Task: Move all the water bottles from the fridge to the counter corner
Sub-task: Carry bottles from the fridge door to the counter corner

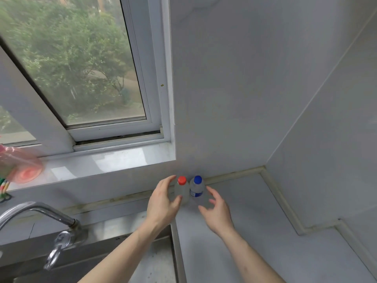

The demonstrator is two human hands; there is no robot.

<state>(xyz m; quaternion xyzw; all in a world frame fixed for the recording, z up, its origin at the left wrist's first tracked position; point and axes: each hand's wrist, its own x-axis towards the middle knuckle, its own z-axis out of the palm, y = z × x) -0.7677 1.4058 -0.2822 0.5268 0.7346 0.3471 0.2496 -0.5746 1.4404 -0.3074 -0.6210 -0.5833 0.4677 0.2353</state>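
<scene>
While both bottles stand upright on the counter [255, 231] by the wall, we note 2 spread hands.
Left hand [163, 203] cups beside the clear red-capped bottle [182, 190]; right hand [217, 211], fingers apart, sits just clear of the blue-capped bottle [197, 188], holding nothing.

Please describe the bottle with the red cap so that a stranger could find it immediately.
Find the window, then look below its right corner to the grey counter by the wall. Two clear bottles stand together there. The red-capped bottle is the left one, nearer the sink; its neighbour has a blue cap and label.
</scene>
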